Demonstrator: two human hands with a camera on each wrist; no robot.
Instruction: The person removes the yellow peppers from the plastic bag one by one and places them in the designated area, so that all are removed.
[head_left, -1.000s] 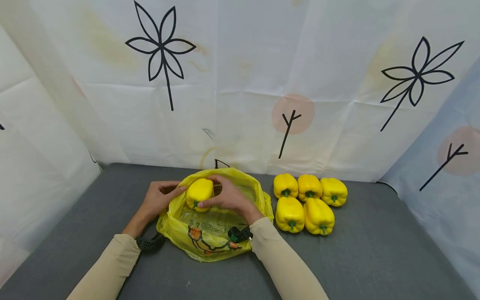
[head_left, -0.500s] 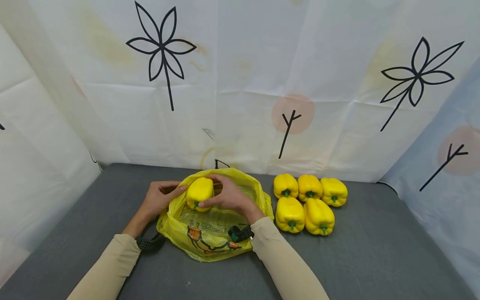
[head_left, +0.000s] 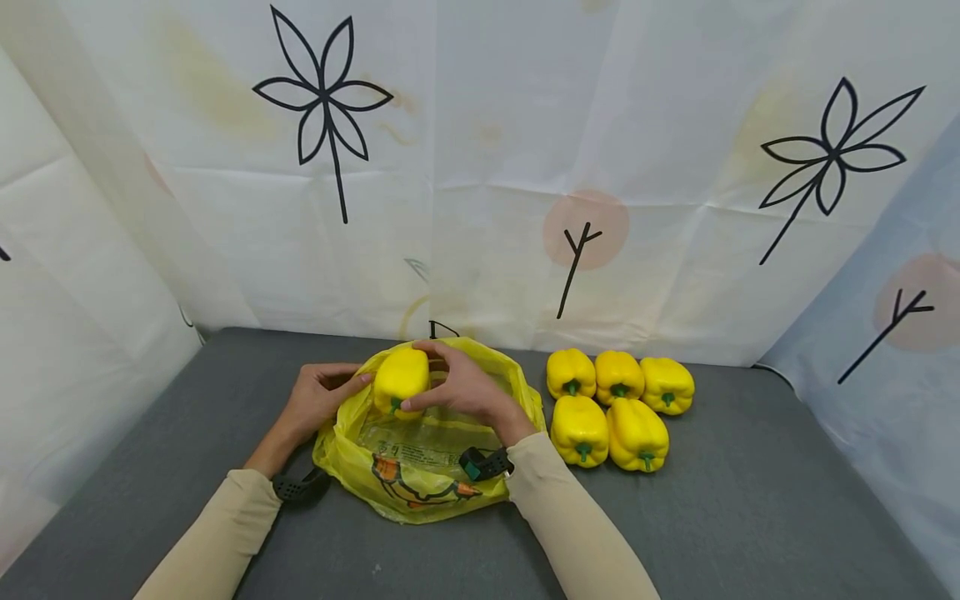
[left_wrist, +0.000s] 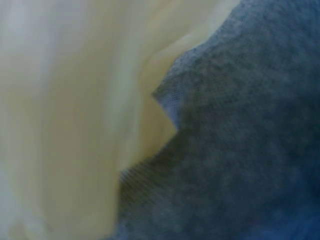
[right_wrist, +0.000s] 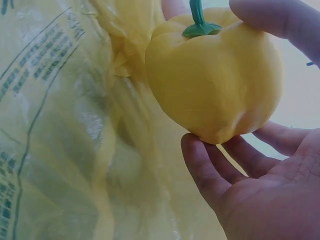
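My right hand (head_left: 472, 388) holds a yellow bell pepper (head_left: 401, 377) between thumb and fingers, within the mouth of a yellow plastic bag (head_left: 420, 492). In the right wrist view the thumb lies on the top of the pepper (right_wrist: 215, 80) near its green stem, and the fingertips support its base. At the bag's left rim, my left hand (head_left: 317, 400) pinches the plastic, thumb on the inner side. The left wrist view has only blurred bag plastic (left_wrist: 75, 120) beside dark cloth; the left fingers are hidden there.
Several yellow bell peppers stand in two rows right of the bag, among them a front one (head_left: 580, 430) and a back one (head_left: 667, 386). Everything rests on a dark grey table (head_left: 750, 500). A patterned white curtain (head_left: 480, 250) hangs behind it.
My right hand has raised the bell pepper slightly and shifted a little to the right. The left hand and the bag have stayed nearly still.
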